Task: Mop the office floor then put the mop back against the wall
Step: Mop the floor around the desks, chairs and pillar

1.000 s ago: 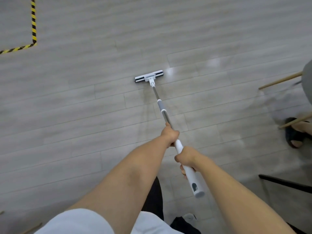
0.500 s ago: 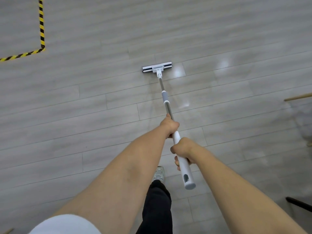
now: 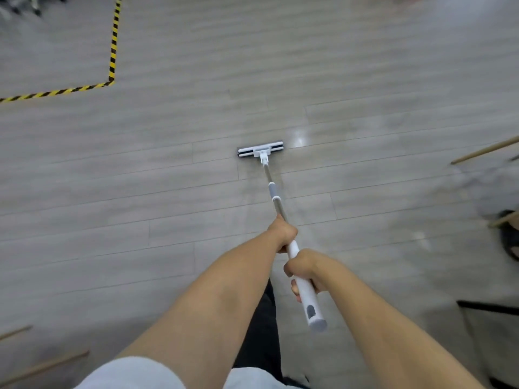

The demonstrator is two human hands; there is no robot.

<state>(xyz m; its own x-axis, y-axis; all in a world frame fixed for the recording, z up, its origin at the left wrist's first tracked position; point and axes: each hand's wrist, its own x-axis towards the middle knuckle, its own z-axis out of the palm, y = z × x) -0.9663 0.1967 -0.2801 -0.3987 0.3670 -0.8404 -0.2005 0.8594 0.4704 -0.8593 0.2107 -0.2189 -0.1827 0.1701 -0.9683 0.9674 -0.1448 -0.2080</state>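
At the bottom edge I see a pale sleeve (image 3: 132, 373) at about 7 o'clock and dark trousers (image 3: 259, 332) between my two forearms. My right hand (image 3: 304, 269) is closed tight around the white grip of the mop (image 3: 306, 293), near its capped top end, which points back toward 5 o'clock. Just beyond it, at about 12 o'clock from that hand, my left hand (image 3: 283, 234) is wrapped fully round the same handle where the white grip meets the metal shaft. The two hands sit close together, apart by a short stretch of handle.

The shaft runs away toward 11 o'clock, past a grey collar, to the mop head (image 3: 260, 151), which lies flat on the grey plank floor (image 3: 140, 192) near the middle of my view. I can read no brand or lettering on the mop.

At 3 o'clock, wooden sticks (image 3: 486, 150) cross the blurred edge. Far off at 10 o'clock, yellow-and-black hazard tape (image 3: 112, 51) marks a corner on the floor.
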